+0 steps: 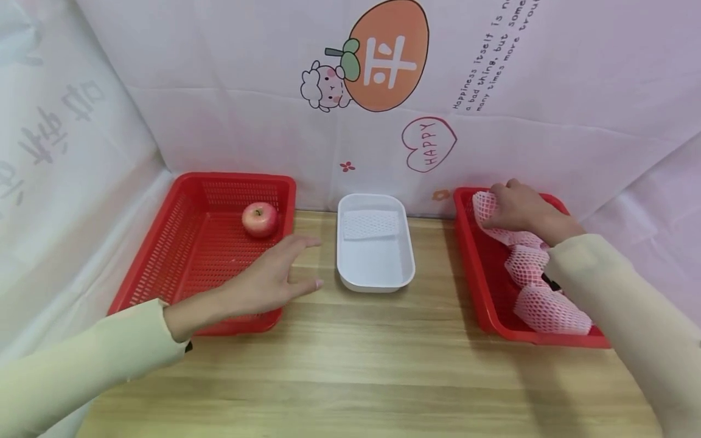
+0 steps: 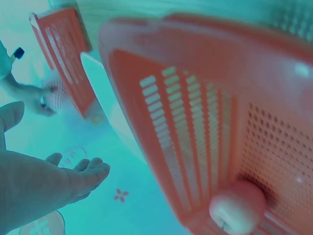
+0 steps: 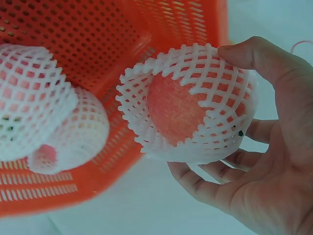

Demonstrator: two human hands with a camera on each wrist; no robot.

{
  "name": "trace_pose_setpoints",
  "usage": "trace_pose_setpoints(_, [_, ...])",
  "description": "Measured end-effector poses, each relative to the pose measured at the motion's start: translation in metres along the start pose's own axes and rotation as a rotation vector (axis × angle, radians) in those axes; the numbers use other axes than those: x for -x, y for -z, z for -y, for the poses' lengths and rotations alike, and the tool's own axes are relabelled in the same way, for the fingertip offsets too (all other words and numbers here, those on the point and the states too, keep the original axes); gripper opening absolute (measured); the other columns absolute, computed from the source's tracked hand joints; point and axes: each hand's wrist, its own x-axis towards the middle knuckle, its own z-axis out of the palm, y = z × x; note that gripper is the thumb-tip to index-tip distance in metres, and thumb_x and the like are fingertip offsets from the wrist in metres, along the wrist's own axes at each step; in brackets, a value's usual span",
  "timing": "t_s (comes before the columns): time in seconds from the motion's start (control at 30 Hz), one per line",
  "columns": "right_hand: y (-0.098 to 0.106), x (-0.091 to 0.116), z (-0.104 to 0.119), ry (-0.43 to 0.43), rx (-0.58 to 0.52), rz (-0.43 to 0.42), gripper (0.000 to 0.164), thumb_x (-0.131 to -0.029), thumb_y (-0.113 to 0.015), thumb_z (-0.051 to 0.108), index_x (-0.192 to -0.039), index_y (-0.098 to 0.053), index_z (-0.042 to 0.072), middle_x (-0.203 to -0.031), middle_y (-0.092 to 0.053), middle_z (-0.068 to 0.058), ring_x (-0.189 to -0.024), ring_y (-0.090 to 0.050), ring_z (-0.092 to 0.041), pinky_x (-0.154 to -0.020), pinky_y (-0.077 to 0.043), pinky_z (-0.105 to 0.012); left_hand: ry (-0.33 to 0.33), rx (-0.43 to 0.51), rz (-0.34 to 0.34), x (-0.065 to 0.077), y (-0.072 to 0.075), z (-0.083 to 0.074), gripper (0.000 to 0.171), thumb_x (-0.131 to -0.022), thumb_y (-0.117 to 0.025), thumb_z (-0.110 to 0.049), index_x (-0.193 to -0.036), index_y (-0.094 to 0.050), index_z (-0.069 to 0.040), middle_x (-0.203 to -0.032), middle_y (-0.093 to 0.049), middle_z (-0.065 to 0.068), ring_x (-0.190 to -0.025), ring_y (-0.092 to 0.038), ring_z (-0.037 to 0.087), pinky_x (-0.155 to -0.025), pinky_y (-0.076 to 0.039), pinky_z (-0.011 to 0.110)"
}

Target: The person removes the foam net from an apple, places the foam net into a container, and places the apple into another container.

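The head camera faces forward and down; wrist cameras, the right closest, share one netted fruit (image 3: 190, 105).

White cloth (image 1: 246, 121) bears print. Beyond right hand (image 1: 517, 210), three lines (image 1: 493, 64), cut short: "Happiness itself is n…", "a bad thing, but some…", "many times more trou…". Left of same hand, farther off, heart outline (image 1: 429, 145): "HAPPY". Between hands, well beyond, orange fruit print (image 1: 390, 61): "平". Left of left hand (image 1: 263, 280), pale characters (image 1: 39, 146) on side cloth (image 1: 98, 176): unreadable.
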Motion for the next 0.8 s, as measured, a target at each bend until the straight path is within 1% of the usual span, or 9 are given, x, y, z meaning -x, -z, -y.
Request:
trace_pose_setpoints(0.13, [0.008, 0.006, 0.012, 0.046, 0.021, -0.042, 0.091, -0.077, -0.089, 0.033, -0.148, -0.047, -0.007, -0.134, -0.051, -0.038, -0.118, -0.051, -0.054, -0.092, -0.054, -0.073, -0.017, 0.017, 0.020, 0.004, -0.009, -0.007, 0.073, -0.096, -0.079, -0.030, -0.157, -0.045, -0.012, -0.159, -0.046, 0.008, -0.148, -0.045, 0.029, -0.119, -0.042, 0.056])
trace_pose_setpoints(0.23, [0.018, 0.013, 0.026, 0.105, 0.051, -0.097, 0.084, -0.080, -0.086, 0.031, -0.144, -0.050, -0.009, -0.131, -0.052, -0.040, -0.115, -0.054, -0.055, -0.092, -0.053, -0.072, -0.024, 0.018, 0.029, 0.005, -0.013, -0.009, 0.072, -0.096, -0.078, -0.031, -0.157, -0.045, -0.012, -0.157, -0.049, 0.009, -0.146, -0.048, 0.030, -0.119, -0.042, 0.056])
trace_pose_setpoints(0.4, [0.032, 0.031, 0.062, 0.228, 0.074, -0.209, 0.074, -0.080, -0.085, 0.026, -0.137, -0.056, -0.010, -0.124, -0.057, -0.036, -0.108, -0.058, -0.052, -0.091, -0.052, -0.064, -0.033, 0.020, 0.025, 0.006, -0.016, -0.009, 0.071, -0.096, -0.077, -0.031, -0.156, -0.046, -0.009, -0.155, -0.051, 0.011, -0.144, -0.049, 0.033, -0.119, -0.042, 0.058])
trace_pose_setpoints(0.5, [0.034, 0.043, 0.087, 0.296, 0.077, -0.250, 0.074, -0.077, -0.088, 0.024, -0.136, -0.058, -0.008, -0.122, -0.059, -0.032, -0.106, -0.059, -0.049, -0.089, -0.055, -0.061, -0.043, 0.009, 0.007, 0.005, -0.017, -0.007, 0.071, -0.096, -0.077, -0.030, -0.156, -0.046, -0.008, -0.154, -0.052, 0.013, -0.143, -0.050, 0.033, -0.118, -0.042, 0.058])
trace_pose_setpoints(0.57, [0.032, 0.050, 0.102, 0.328, 0.085, -0.253, 0.077, -0.075, -0.091, 0.025, -0.137, -0.059, -0.005, -0.124, -0.060, -0.029, -0.106, -0.060, -0.046, -0.088, -0.058, -0.059, -0.042, 0.005, -0.001, 0.004, -0.016, -0.007, 0.071, -0.096, -0.078, -0.030, -0.156, -0.046, -0.008, -0.154, -0.052, 0.013, -0.143, -0.050, 0.034, -0.118, -0.042, 0.058])
trace_pose_setpoints(0.63, [0.028, 0.057, 0.117, 0.361, 0.088, -0.240, 0.080, -0.073, -0.094, 0.024, -0.139, -0.058, -0.004, -0.126, -0.059, -0.028, -0.110, -0.060, -0.045, -0.089, -0.060, -0.058, -0.034, 0.010, -0.002, 0.004, -0.017, -0.007, 0.072, -0.096, -0.078, -0.030, -0.157, -0.046, -0.008, -0.155, -0.051, 0.012, -0.143, -0.051, 0.033, -0.117, -0.043, 0.058])
trace_pose_setpoints(0.73, [0.020, 0.067, 0.138, 0.411, 0.105, -0.215, 0.083, -0.072, -0.096, 0.024, -0.141, -0.058, -0.002, -0.129, -0.059, -0.025, -0.115, -0.059, -0.043, -0.091, -0.061, -0.057, -0.023, 0.024, 0.006, 0.005, -0.017, -0.008, 0.072, -0.097, -0.078, -0.031, -0.157, -0.045, -0.009, -0.155, -0.051, 0.010, -0.140, -0.052, 0.033, -0.115, -0.045, 0.058])
trace_pose_setpoints(0.8, [0.012, 0.074, 0.150, 0.462, 0.113, -0.215, 0.084, -0.071, -0.098, 0.026, -0.140, -0.059, -0.002, -0.129, -0.059, -0.024, -0.118, -0.058, -0.042, -0.093, -0.061, -0.057, -0.013, 0.037, 0.012, 0.006, -0.018, -0.010, 0.073, -0.096, -0.078, -0.032, -0.157, -0.045, -0.009, -0.155, -0.051, 0.008, -0.139, -0.052, 0.033, -0.114, -0.046, 0.058])
